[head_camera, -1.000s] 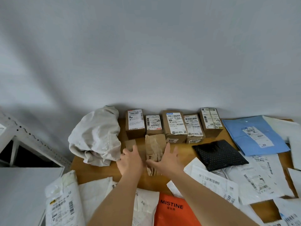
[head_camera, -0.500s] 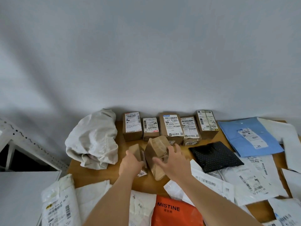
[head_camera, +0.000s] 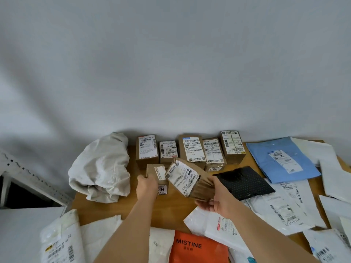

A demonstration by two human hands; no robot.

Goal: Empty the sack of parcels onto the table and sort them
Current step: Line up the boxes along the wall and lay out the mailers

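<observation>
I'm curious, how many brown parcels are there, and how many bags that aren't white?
Brown boxes, back row: 5
Brown parcels, held: 2
Blue bag: 1
Black bag: 1
Orange bag: 1
Total: 10

Sack (head_camera: pixel 100 168) is lying at the tabletop's (head_camera: pixel 171 209) left; boxes (head_camera: pixel 191 149) are lining the back edge; mailers (head_camera: pixel 281 205) are spreading right.
</observation>
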